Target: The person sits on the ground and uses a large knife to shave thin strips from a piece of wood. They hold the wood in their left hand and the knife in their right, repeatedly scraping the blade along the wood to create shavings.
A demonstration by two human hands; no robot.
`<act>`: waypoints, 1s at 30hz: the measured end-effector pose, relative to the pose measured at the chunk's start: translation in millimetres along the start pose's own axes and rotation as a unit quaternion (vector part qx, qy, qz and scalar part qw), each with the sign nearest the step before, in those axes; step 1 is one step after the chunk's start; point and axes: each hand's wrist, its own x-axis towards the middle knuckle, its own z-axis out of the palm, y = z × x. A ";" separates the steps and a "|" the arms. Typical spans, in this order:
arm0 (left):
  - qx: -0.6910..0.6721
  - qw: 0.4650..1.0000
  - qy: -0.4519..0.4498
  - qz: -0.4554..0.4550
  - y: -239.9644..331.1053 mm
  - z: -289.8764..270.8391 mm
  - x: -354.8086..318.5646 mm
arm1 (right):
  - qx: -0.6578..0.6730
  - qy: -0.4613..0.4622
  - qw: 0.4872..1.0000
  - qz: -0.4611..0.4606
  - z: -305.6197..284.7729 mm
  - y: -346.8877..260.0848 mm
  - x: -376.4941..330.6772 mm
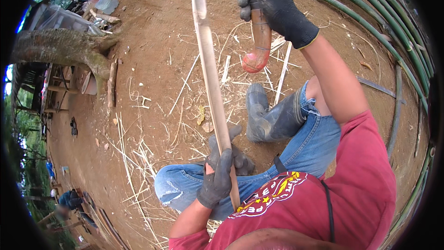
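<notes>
The gloved left hand (217, 176) closes around the lower part of a long, pale, channelled bamboo strip (210, 65), slanting over the brown dirt ground (152, 60); it looks light, stiff, best gripped there. The gloved right hand (277, 9) clasps a curved, brown wooden-handled tool (261, 37).

Bare brown earth (92, 143) spreads under daylight; a tree trunk (60, 48) shows at ten o'clock, a timber structure (62, 89) at nine, green foliage (30, 171) towards eight, long bamboo poles (409, 44) at two
</notes>
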 end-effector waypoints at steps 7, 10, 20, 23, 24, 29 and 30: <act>-0.047 0.998 0.030 0.025 -27.0 -2.6 -17.7 | -0.313 0.014 0.950 -0.015 4.9 -24.9 -5.1; -0.056 0.998 0.024 0.020 -25.6 -6.8 -18.1 | -0.386 -0.015 0.921 0.056 35.7 -37.0 -14.1; -0.049 0.998 0.036 0.016 -35.3 -8.7 -16.1 | -0.514 -0.105 0.851 0.021 53.6 -34.2 0.5; -0.033 0.998 0.054 0.020 -34.9 -8.1 -16.0 | -0.582 -0.136 0.802 -0.003 57.8 -1.5 -0.6; -0.038 0.997 0.062 0.021 -34.4 -7.1 -14.8 | -0.601 -0.158 0.782 -0.046 55.7 11.5 -3.9; -0.067 0.995 0.075 0.023 -34.2 -9.5 -15.0 | -0.652 -0.248 0.714 -0.064 70.7 14.9 -38.1; -0.078 0.995 0.066 0.018 -28.4 -8.8 -15.9 | -0.644 -0.238 0.722 -0.085 70.2 14.2 -36.0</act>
